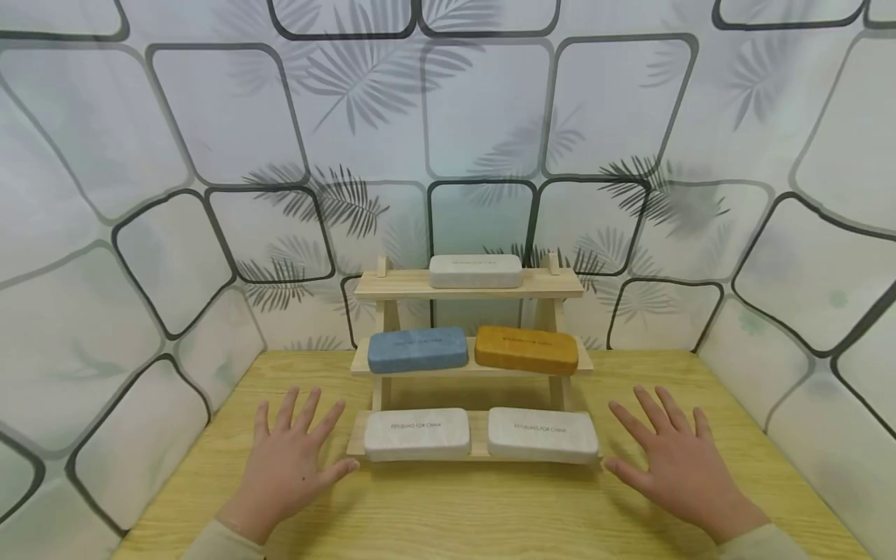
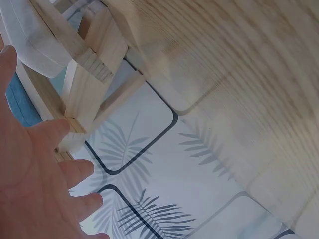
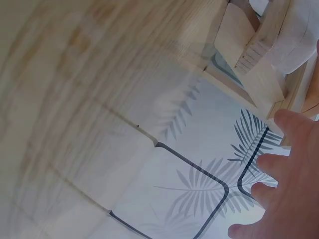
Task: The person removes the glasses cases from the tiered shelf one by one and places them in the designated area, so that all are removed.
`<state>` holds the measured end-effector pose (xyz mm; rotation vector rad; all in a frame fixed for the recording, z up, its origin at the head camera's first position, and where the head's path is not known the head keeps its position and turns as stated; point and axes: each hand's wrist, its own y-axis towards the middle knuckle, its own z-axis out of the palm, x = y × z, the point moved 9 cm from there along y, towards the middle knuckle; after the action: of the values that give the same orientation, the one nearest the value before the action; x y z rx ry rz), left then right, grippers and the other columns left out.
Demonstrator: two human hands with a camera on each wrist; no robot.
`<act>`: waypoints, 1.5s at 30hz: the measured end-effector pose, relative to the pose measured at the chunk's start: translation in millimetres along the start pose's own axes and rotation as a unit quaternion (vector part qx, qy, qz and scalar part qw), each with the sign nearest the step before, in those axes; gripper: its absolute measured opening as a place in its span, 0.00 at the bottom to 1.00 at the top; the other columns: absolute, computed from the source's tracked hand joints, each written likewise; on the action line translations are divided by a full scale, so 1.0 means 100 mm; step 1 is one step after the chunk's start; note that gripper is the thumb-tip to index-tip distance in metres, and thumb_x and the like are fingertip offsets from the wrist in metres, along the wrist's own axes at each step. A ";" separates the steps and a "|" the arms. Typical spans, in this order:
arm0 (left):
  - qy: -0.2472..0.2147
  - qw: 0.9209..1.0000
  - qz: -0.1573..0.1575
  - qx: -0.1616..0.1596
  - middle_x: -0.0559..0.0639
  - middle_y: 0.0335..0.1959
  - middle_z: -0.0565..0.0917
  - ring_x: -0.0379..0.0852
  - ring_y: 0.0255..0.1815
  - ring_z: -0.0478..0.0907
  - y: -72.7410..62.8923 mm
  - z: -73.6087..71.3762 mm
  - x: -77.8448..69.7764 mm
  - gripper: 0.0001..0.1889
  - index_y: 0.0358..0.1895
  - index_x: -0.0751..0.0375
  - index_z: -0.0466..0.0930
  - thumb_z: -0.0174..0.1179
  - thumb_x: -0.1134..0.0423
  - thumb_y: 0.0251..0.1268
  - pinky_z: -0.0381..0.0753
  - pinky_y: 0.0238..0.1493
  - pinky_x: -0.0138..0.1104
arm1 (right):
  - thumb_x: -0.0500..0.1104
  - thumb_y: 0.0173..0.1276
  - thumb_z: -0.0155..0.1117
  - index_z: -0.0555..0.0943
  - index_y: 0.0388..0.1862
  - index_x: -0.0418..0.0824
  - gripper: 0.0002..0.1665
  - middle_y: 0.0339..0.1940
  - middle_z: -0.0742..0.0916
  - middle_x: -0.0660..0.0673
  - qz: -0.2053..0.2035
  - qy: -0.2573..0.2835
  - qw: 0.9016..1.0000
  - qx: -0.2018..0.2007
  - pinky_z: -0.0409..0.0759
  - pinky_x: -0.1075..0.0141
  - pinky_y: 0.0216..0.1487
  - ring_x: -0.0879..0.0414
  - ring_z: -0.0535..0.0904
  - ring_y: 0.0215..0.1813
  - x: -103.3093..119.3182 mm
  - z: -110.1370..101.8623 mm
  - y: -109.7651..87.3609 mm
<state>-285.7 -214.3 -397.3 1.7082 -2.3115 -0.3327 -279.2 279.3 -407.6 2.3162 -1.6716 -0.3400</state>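
Observation:
A three-tier wooden stand holds several oblong cases. On the bottom tier lie two white cases, one at left and one at right, both with printed lettering. The middle tier bears a blue case and, to its right, an orange-yellow case. Another white case sits on the top tier. My left hand, fingers spread, is left of the stand, holding nothing. Likewise spread and holding nothing, my right hand is at the stand's right, its thumb near the lower right white case.
Beneath everything is a yellowish wood-grain table. Patterned cloth walls with leaf prints and rounded outlines enclose it at the back and both sides. Small wooden pegs rise from the top tier's ends.

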 end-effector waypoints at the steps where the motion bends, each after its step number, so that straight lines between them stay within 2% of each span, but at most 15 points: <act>1: -0.001 1.000 0.000 0.000 0.65 0.76 0.63 0.72 0.77 0.50 0.00 0.00 0.00 0.46 0.76 0.47 0.69 0.58 0.25 0.59 0.39 0.68 0.75 | 0.76 0.65 0.58 0.69 0.78 0.54 0.49 0.79 0.64 0.35 0.001 0.000 1.000 0.001 0.50 0.20 0.62 0.32 0.51 0.78 0.00 0.00 0.00; 17: 0.000 1.000 -0.006 0.002 0.64 0.77 0.62 0.72 0.77 0.49 0.00 0.02 0.02 0.45 0.76 0.48 0.68 0.58 0.26 0.60 0.38 0.69 0.74 | 0.75 0.66 0.58 0.67 0.79 0.54 0.48 0.80 0.62 0.35 -0.002 0.014 1.000 0.009 0.50 0.21 0.64 0.33 0.50 0.79 0.02 0.05 -0.01; 23: -0.006 1.000 -0.023 0.010 0.64 0.77 0.62 0.71 0.77 0.48 0.02 0.07 0.03 0.44 0.78 0.49 0.65 0.56 0.28 0.64 0.39 0.70 0.74 | 0.75 0.66 0.59 0.68 0.77 0.52 0.48 0.78 0.64 0.35 -0.014 0.024 1.000 0.001 0.54 0.22 0.64 0.33 0.53 0.78 0.06 0.07 0.01; 28: -0.034 0.999 -0.040 0.007 0.67 0.77 0.61 0.73 0.76 0.49 0.03 0.09 0.04 0.43 0.78 0.53 0.64 0.58 0.33 0.67 0.47 0.69 0.74 | 0.74 0.65 0.61 0.70 0.76 0.52 0.47 0.77 0.66 0.35 -0.019 0.041 0.999 -0.010 0.59 0.23 0.62 0.33 0.56 0.76 0.12 0.03 0.03; 33: -0.102 0.994 -0.041 0.002 0.69 0.75 0.63 0.74 0.73 0.57 0.06 0.10 0.02 0.40 0.77 0.59 0.63 0.64 0.43 0.68 0.62 0.63 0.73 | 0.72 0.65 0.64 0.69 0.77 0.50 0.47 0.77 0.66 0.34 -0.020 0.074 0.997 -0.013 0.60 0.23 0.61 0.31 0.57 0.75 0.15 0.02 0.05; 35: -0.143 0.989 -0.044 0.007 0.71 0.74 0.63 0.74 0.71 0.60 0.07 0.12 0.02 0.40 0.78 0.61 0.61 0.65 0.47 0.69 0.66 0.62 0.71 | 0.71 0.65 0.65 0.69 0.77 0.50 0.47 0.77 0.67 0.34 -0.018 0.086 0.996 -0.011 0.60 0.24 0.62 0.31 0.57 0.75 0.16 0.03 0.06; 39: -0.234 0.969 -0.071 0.044 0.71 0.74 0.62 0.73 0.71 0.61 0.10 0.23 0.05 0.40 0.79 0.63 0.57 0.65 0.52 0.70 0.66 0.65 0.68 | 0.71 0.64 0.66 0.69 0.76 0.50 0.48 0.76 0.68 0.34 -0.016 0.112 0.994 -0.013 0.60 0.26 0.63 0.31 0.57 0.75 0.15 0.04 0.08; 43: -0.313 0.940 -0.111 0.079 0.71 0.76 0.60 0.71 0.72 0.61 0.13 0.32 0.07 0.40 0.79 0.64 0.54 0.63 0.56 0.71 0.66 0.67 0.64 | 0.68 0.63 0.69 0.70 0.75 0.48 0.47 0.73 0.71 0.34 -0.024 0.147 0.989 -0.020 0.61 0.28 0.64 0.30 0.58 0.74 0.17 0.03 0.10; 45: -0.353 0.922 -0.130 0.092 0.70 0.76 0.59 0.70 0.71 0.63 0.14 0.35 0.08 0.39 0.80 0.64 0.53 0.63 0.57 0.72 0.69 0.66 0.63 | 0.66 0.63 0.71 0.71 0.75 0.46 0.47 0.72 0.72 0.34 -0.028 0.164 0.986 -0.020 0.62 0.28 0.64 0.30 0.59 0.73 0.18 0.03 0.11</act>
<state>-312.1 -217.1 -425.4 2.2857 -2.6365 -0.9489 -284.1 258.6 -407.0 2.2451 -1.4294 0.0012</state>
